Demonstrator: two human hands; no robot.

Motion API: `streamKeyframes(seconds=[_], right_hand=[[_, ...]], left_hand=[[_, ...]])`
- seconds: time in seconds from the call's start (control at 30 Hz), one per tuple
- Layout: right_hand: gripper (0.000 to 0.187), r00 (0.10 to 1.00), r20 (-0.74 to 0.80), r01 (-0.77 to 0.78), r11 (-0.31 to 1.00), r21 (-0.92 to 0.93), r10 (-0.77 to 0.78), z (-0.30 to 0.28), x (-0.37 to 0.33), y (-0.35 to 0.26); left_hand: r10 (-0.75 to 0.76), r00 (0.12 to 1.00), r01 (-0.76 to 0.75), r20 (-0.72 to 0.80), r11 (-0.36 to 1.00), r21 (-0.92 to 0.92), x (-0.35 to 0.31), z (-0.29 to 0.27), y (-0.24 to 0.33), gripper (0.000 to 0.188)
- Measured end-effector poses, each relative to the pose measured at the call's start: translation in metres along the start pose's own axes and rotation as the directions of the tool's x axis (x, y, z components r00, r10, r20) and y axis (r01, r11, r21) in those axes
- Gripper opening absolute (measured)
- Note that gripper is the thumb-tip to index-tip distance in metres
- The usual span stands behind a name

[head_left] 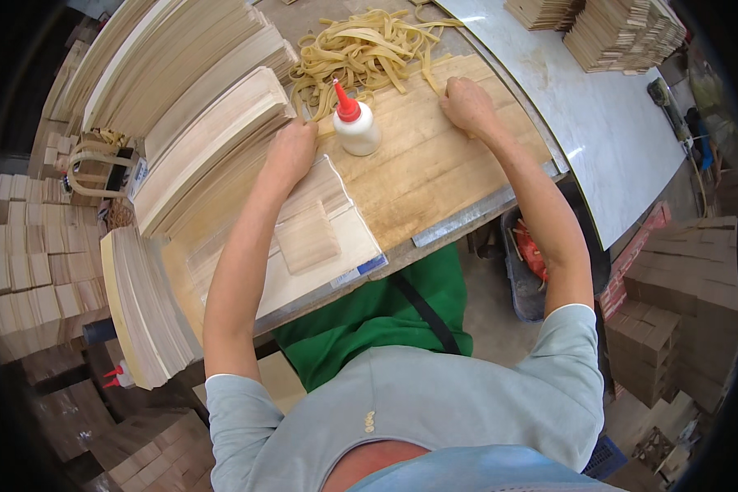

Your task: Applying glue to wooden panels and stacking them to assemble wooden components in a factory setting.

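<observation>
My left hand (293,149) is closed, knuckles up, beside the near end of a stack of thin wooden boards (221,148); what its fingers hold is hidden. My right hand (469,107) is closed over the wooden worktop (418,184), and a flat yellow band (427,72) runs from the pile to its fingers. Between my hands stands a white glue bottle (357,133) with a red nozzle, upright. Behind it lies a tangled heap of yellow bands (361,49). Under my left forearm, a small wooden piece (307,238) rests on a pale board (348,234) with white along its edge.
More board stacks (180,66) fill the left of the bench, with another stack (148,307) near its corner. At right is a white-topped table (582,107) with wood stacks (623,33). A dark bin (526,287) sits below the bench; wooden blocks (33,254) are piled at left.
</observation>
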State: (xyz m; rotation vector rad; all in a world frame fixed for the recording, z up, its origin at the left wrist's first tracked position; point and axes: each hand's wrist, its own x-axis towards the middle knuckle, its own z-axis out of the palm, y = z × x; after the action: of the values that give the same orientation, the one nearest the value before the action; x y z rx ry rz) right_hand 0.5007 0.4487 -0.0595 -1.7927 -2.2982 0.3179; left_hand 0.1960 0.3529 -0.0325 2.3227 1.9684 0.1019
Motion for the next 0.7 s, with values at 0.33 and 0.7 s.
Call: streamKeyframes(seconds=[0.33,0.7], right_hand=[[0.028,0.995,-0.068,0.09,0.912,0.401,-0.069,-0.067,0.06,-0.03],[0.029,0.859,-0.498,0.499,0.419,0.758,-0.122,-0.033,0.032,-0.078]], left_hand=[[-0.081,0.986,0.072,-0.149,0.996,-0.061,-0.02,-0.053,0.003,0.014],[0.015,0.958,-0.016,-0.286,1.0,-0.002,0.097,-0.126,-0.084,0.038]])
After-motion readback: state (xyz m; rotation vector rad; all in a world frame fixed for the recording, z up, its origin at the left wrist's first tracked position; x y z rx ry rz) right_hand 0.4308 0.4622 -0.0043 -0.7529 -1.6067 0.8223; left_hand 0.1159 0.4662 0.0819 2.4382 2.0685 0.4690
